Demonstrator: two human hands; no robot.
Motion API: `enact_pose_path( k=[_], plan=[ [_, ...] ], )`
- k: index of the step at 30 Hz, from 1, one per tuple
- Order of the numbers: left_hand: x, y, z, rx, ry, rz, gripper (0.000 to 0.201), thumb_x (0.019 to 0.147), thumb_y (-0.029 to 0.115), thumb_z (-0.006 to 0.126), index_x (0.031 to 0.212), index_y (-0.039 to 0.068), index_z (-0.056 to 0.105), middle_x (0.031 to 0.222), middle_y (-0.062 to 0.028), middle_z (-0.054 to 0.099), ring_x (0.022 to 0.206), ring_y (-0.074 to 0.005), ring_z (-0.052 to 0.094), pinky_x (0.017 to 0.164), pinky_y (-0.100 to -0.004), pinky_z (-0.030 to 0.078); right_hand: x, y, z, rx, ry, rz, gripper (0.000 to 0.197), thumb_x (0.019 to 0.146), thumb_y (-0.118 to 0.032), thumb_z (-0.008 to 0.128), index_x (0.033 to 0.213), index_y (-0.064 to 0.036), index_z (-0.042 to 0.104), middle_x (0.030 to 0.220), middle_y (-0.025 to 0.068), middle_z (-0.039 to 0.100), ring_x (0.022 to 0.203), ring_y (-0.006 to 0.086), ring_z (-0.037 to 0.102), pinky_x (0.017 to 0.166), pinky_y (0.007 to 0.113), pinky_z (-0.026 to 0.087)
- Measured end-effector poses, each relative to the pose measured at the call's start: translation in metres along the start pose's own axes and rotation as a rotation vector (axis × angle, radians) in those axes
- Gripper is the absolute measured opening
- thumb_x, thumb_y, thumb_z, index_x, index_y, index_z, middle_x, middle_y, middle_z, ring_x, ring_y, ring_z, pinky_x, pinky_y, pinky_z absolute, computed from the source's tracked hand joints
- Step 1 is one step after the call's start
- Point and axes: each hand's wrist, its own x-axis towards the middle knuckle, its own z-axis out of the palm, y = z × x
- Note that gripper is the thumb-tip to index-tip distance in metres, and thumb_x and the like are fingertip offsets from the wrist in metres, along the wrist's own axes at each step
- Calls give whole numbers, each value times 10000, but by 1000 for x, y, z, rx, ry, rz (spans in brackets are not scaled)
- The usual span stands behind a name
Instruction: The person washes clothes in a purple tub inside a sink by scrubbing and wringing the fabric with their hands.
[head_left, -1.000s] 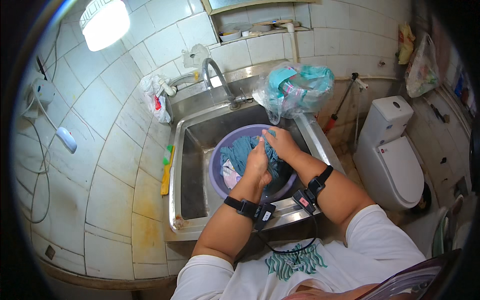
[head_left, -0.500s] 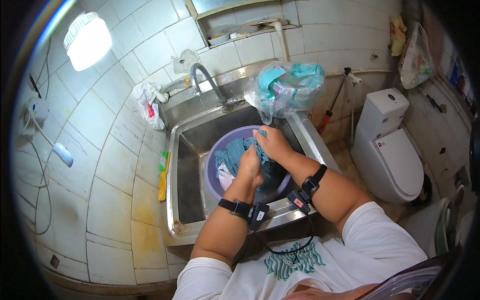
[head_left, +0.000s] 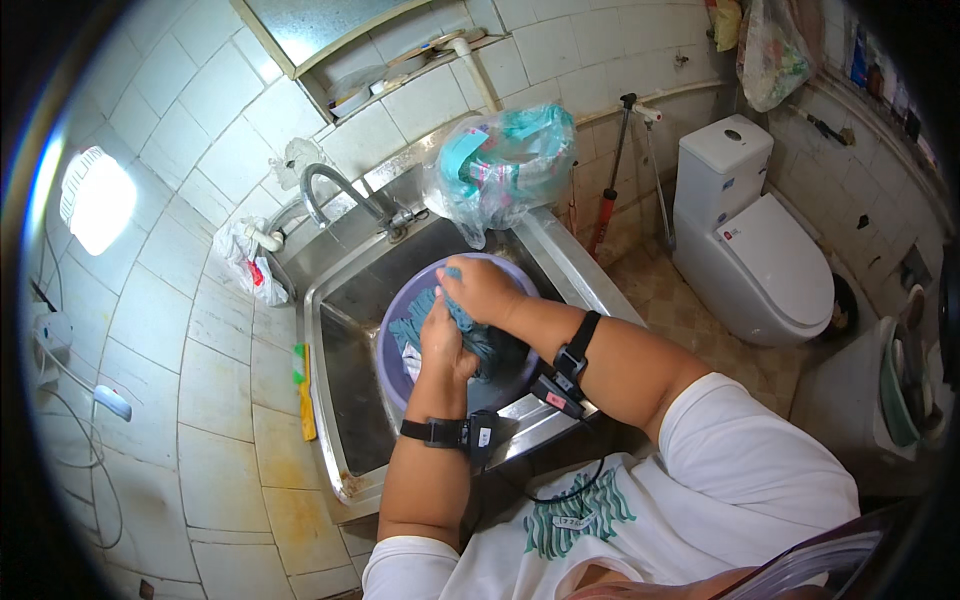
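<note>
A bunched blue-green cloth garment (head_left: 407, 328) is in a purple basin (head_left: 384, 355) that stands inside a steel sink (head_left: 335, 410). My left hand (head_left: 440, 338) is closed on the cloth from the near left side. Over the basin's far side, my right hand (head_left: 487, 290) is closed on another part of the same cloth, with a bit of it poking out by the thumb. The two hands are close together. Beside the blue-green cloth lies a whitish piece of fabric (head_left: 411, 362). My wrists and hands hide part of the basin's inside.
A curved faucet (head_left: 345, 185) rises behind the basin. Beside it, a clear plastic bag with teal contents (head_left: 510, 165) sits on the sink's back corner. A yellow-handled brush (head_left: 305, 395) leans at the left wall. To the right stands a white toilet (head_left: 770, 250).
The view has turned, so the sink and basin appear farther left. My hands have shifted on the cloth, and the right one now bends more over it. Both still grip it.
</note>
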Motion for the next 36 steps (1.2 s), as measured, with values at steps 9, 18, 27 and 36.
enact_pose_path(
  k=[9,18,27,36],
  plan=[
    [2,11,-18,394,128,-85,586,949,548,434,1144,16,583,1061,-108,658,898,-217,637,800,-325,499,17,22,-11,862,236,375,316,935,-321,579,990,-12,611,817,18,593,726,128,578,680,311,478],
    [1,12,-37,876,-90,-216,376,879,375,629,1049,40,650,943,-63,665,785,-186,570,704,-271,425,27,29,-50,1484,278,473,272,913,-332,621,1010,-79,595,845,36,634,724,180,626,673,367,533],
    [2,46,-51,519,168,217,193,928,166,533,1058,37,597,927,-84,650,803,-185,620,700,-324,511,37,51,-54,1457,405,616,429,914,-386,612,1183,-56,560,1087,80,634,948,244,621,841,458,509],
    [-15,62,-39,-2,62,604,249,951,210,498,1025,2,613,1026,-87,643,945,-184,611,859,-319,478,37,56,-42,1455,287,533,401,924,-384,595,1133,-43,574,1038,105,649,909,271,641,828,468,522]
  ],
)
